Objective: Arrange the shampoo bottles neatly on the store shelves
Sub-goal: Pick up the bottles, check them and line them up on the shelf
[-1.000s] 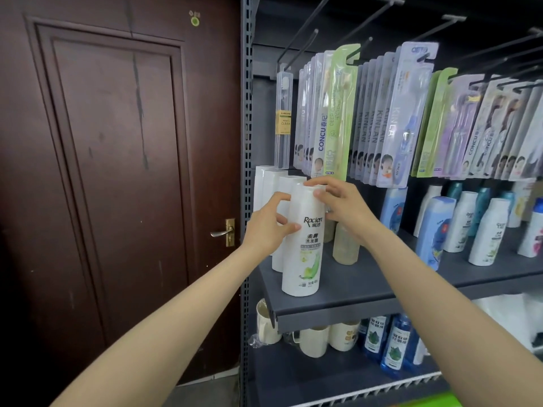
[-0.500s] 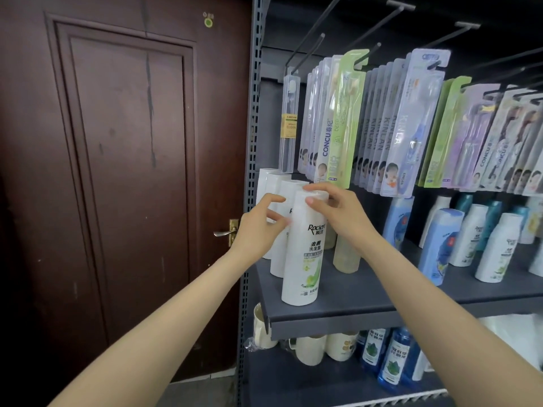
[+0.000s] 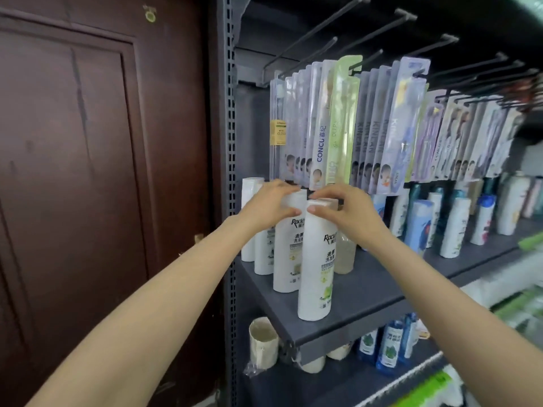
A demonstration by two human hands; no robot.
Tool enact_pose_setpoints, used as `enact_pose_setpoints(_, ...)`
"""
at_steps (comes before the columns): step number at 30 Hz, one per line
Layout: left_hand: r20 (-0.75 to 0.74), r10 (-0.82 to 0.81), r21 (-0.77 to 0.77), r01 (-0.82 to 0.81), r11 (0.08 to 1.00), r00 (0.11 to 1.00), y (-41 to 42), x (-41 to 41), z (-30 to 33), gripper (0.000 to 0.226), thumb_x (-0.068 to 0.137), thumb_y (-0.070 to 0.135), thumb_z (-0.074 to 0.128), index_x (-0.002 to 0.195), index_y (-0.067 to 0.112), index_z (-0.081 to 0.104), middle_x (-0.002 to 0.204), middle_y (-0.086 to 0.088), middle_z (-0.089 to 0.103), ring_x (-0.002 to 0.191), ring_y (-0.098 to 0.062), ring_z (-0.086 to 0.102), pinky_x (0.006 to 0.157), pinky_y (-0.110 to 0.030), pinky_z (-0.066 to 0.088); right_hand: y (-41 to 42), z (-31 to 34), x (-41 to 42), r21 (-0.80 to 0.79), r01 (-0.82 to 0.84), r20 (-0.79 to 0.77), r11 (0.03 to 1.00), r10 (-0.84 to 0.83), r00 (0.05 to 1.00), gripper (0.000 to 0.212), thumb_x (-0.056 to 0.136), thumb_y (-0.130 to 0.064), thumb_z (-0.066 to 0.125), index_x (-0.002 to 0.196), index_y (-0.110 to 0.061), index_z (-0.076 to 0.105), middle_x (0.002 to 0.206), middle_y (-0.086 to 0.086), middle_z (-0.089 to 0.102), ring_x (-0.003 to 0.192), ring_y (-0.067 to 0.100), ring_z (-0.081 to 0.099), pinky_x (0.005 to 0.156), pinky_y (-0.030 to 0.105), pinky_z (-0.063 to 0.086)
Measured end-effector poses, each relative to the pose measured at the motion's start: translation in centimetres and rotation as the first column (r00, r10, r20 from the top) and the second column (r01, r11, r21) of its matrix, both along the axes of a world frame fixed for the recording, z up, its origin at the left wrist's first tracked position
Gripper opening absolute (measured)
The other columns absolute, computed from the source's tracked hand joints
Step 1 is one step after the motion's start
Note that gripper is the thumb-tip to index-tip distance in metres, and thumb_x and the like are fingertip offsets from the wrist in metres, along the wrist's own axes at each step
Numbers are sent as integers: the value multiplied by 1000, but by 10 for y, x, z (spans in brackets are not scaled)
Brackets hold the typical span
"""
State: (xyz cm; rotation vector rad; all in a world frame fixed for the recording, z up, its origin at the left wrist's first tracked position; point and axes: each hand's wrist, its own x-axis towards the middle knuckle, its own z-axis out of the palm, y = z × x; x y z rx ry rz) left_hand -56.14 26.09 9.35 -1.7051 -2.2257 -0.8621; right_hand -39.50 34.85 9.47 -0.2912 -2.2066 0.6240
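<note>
Fingers (image 3: 320, 211) of both hands pinch two white bottle caps at 12 o'clock, row half lined up, more bottles (image 3: 452, 227) to straighten at 3 o'clock.

Glossy white plastic shampoo bottles (image 3: 316, 265) stand on a matt grey metal shelf (image 3: 367, 295) beside a dark wooden door (image 3: 88, 171).

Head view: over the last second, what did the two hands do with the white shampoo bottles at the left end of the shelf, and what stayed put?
The left hand moved off the front bottle onto the cap of the second bottle behind it. The right hand kept its grip on the front bottle's cap. The front bottle stayed upright near the shelf edge; the row behind it, the toothbrush packs and the bottles farther right look unchanged.
</note>
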Motion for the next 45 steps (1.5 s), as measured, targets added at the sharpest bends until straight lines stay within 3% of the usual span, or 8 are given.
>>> enact_pose_setpoints(6,108,-86,95,76,993,990,-1,-7,-5,51,80,22,73,125,21,50,126,-7,45,107,-15,45,82,-18,31,-16,-3,0,-13,121,7,993,-121,993,23,81,-25,72,103,-20,68,110,-3,64,107,12,56,96,31,43)
enact_pose_setpoints(17,251,-173,275,102,956,952,-30,3,-12,43,79,13,72,118,25,58,128,4,54,113,-14,51,90,-23,37,-31,6,1,180,237,45,955,-249,968,27,83,-23,69,110,-18,67,120,1,57,116,16,49,91,18,29)
enact_pose_setpoints(22,263,-127,436,-1,900,956,-79,-2,-12,41,81,12,71,119,22,60,124,5,56,103,-11,53,90,-22,42,-68,4,-16,285,141,51,948,-162,985,34,85,-23,67,118,-18,63,128,0,53,126,17,43,100,19,27)
enact_pose_setpoints(27,299,-116,545,-70,835,947,-125,-13,-12,33,81,13,70,111,24,61,112,9,58,83,3,54,69,0,39,-102,-12,-41,160,30,36,987,-36,999,50,84,-22,68,132,-22,52,121,-4,50,107,5,46,95,15,34)
enact_pose_setpoints(32,399,-189,639,-124,759,897,-162,-25,-12,28,80,13,71,100,31,63,112,16,63,87,-8,63,76,-28,54,-129,-55,-73,32,-84,114,996,80,990,87,81,-25,71,146,-45,17,128,-8,39,117,7,41,90,4,30)
enact_pose_setpoints(34,480,-256,674,-165,720,839,-177,-31,-13,26,80,11,72,97,29,64,111,13,65,93,-19,64,74,-41,58,-136,-69,-85,47,-80,102,996,75,992,100,75,-25,76,144,-51,8,132,-5,36,116,11,41,100,18,39)
enact_pose_setpoints(37,573,-378,716,-219,663,727,-199,-35,-17,24,81,4,68,95,24,64,107,4,65,88,-9,67,71,-37,60,-144,-74,-95,178,-9,124,984,-13,992,108,71,-29,78,140,-56,0,136,-2,31,124,15,33,103,42,41)
enact_pose_setpoints(45,677,-370,627,-235,743,636,-245,-61,-30,44,84,6,66,120,27,52,108,-6,63,100,-14,64,77,-39,58,-156,-74,-107,370,-7,99,929,-31,995,102,69,-30,76,140,-57,9,121,1,40,108,19,40,88,42,48)
